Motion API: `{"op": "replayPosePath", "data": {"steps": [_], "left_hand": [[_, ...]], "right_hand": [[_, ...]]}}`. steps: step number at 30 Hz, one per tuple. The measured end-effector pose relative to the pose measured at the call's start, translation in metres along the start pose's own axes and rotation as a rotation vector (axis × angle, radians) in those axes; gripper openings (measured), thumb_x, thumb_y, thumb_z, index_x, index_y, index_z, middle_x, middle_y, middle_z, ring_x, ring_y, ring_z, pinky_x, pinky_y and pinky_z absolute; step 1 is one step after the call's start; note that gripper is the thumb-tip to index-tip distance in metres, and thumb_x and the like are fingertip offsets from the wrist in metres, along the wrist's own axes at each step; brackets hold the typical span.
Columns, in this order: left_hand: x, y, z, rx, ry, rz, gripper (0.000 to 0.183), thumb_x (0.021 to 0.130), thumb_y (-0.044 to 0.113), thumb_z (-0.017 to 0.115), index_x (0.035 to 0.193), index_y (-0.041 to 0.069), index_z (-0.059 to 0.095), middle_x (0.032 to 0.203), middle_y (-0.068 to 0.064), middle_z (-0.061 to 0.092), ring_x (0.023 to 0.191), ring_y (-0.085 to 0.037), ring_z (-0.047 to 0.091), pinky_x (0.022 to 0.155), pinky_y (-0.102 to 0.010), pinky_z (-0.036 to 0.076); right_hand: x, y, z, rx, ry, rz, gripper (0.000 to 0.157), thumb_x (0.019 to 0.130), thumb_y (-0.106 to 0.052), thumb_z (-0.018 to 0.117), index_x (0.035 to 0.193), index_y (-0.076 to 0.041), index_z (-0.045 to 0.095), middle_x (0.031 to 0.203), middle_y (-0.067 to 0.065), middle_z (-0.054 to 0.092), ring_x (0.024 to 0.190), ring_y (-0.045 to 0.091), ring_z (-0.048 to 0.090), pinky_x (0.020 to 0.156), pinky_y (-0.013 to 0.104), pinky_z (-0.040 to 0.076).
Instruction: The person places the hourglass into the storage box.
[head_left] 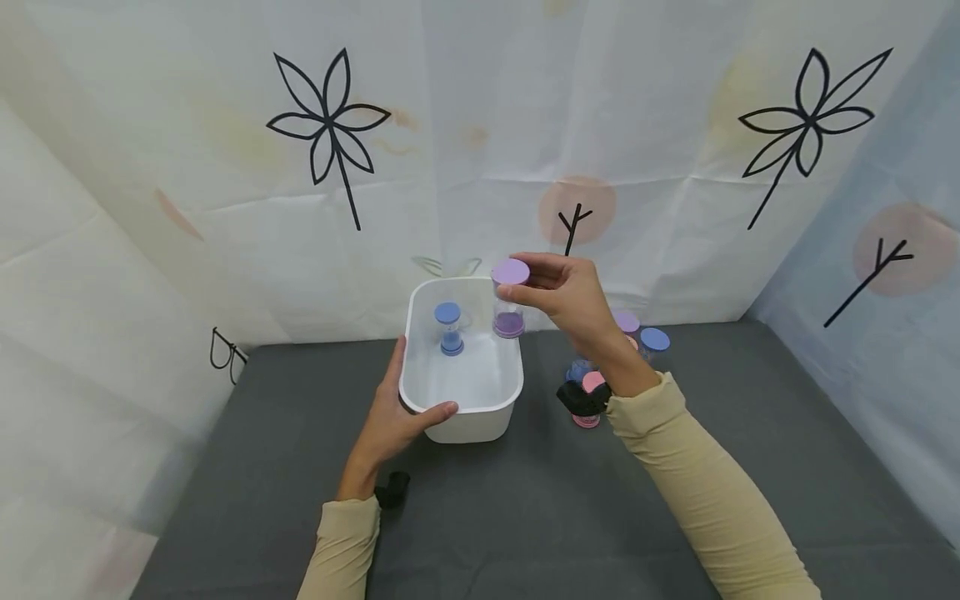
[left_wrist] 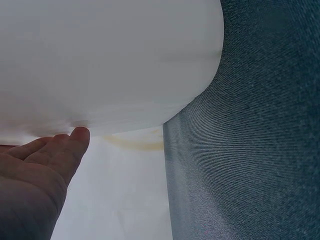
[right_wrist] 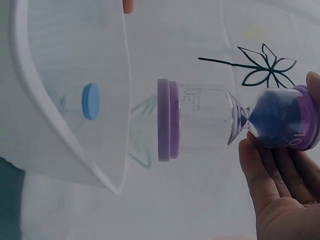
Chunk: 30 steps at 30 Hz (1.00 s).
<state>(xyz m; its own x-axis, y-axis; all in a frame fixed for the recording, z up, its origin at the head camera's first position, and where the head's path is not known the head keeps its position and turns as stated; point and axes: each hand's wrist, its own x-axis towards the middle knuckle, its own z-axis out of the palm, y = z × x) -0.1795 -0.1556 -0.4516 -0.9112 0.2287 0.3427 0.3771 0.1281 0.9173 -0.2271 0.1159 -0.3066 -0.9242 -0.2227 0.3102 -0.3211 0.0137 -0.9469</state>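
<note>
A purple-capped sand timer (head_left: 510, 300) is upright in my right hand (head_left: 573, 300), which pinches its upper end between thumb and fingers. It overlaps the back right rim of the white plastic tub (head_left: 472, 427). In the right wrist view, purple sand fills the bulb of the sand timer (right_wrist: 285, 117) nearest my fingers. A smaller blue-capped sand timer (head_left: 448, 329) stands inside the tub. My left hand (head_left: 393, 421) rests spread against the tub's near left corner, thumb along the front rim. The left wrist view shows its straight fingers (left_wrist: 75, 145) touching the outer wall.
More sand timers stand on the grey tabletop (head_left: 600, 517) right of the tub, partly behind my right forearm: a blue-capped one (head_left: 655, 340), a purple-capped one (head_left: 626, 320) and a pink one (head_left: 587, 420). A white cloth with plant drawings (head_left: 480, 150) hangs behind the table.
</note>
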Motion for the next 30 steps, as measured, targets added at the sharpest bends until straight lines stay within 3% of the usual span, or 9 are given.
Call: {"op": "replayPosePath", "data": {"steps": [3, 11, 16, 20, 30], "left_hand": [[0.001, 0.0, 0.0, -0.003, -0.006, 0.002, 0.116, 0.077, 0.009, 0.089, 0.164, 0.022, 0.012, 0.154, -0.008, 0.042, 0.122, -0.042, 0.052, 0.095, -0.062, 0.048], [0.001, 0.0, 0.0, -0.001, -0.004, -0.017, 0.114, 0.078, 0.011, 0.088, 0.162, 0.036, 0.014, 0.148, -0.005, 0.046, 0.119, -0.049, 0.052, 0.092, -0.068, 0.048], [0.0, 0.0, -0.001, -0.014, -0.003, -0.028, 0.115, 0.079, 0.011, 0.088, 0.163, 0.03, 0.012, 0.147, -0.01, 0.046, 0.118, -0.054, 0.05, 0.09, -0.067, 0.049], [0.001, 0.0, -0.001, -0.004, -0.003, -0.025, 0.116, 0.079, 0.011, 0.088, 0.164, 0.024, 0.01, 0.148, -0.016, 0.044, 0.119, -0.051, 0.051, 0.09, -0.065, 0.05], [-0.001, 0.002, -0.001, 0.036, 0.018, -0.041, 0.12, 0.078, 0.013, 0.089, 0.165, 0.022, 0.006, 0.156, -0.018, 0.037, 0.121, -0.047, 0.053, 0.092, -0.06, 0.051]], "right_hand": [[0.014, 0.006, 0.015, -0.021, -0.022, 0.019, 0.048, 0.084, -0.005, 0.083, 0.128, 0.002, 0.067, 0.116, 0.015, 0.071, 0.104, 0.024, 0.07, 0.094, 0.036, 0.054], [0.037, 0.028, 0.053, -0.016, -0.071, 0.068, 0.043, 0.083, -0.003, 0.083, 0.123, 0.004, 0.07, 0.111, 0.016, 0.073, 0.102, 0.026, 0.071, 0.092, 0.035, 0.055], [0.048, 0.045, 0.073, -0.008, -0.068, 0.149, 0.042, 0.082, -0.004, 0.085, 0.121, 0.003, 0.071, 0.109, 0.015, 0.074, 0.1, 0.024, 0.071, 0.093, 0.034, 0.054], [0.055, 0.055, 0.085, -0.032, -0.052, 0.22, 0.045, 0.079, -0.006, 0.087, 0.121, 0.003, 0.07, 0.108, 0.015, 0.074, 0.098, 0.023, 0.07, 0.091, 0.033, 0.054], [0.062, 0.08, 0.102, -0.166, -0.054, 0.298, 0.046, 0.076, -0.007, 0.09, 0.118, 0.001, 0.072, 0.108, 0.013, 0.073, 0.099, 0.023, 0.069, 0.084, 0.03, 0.056]]}}
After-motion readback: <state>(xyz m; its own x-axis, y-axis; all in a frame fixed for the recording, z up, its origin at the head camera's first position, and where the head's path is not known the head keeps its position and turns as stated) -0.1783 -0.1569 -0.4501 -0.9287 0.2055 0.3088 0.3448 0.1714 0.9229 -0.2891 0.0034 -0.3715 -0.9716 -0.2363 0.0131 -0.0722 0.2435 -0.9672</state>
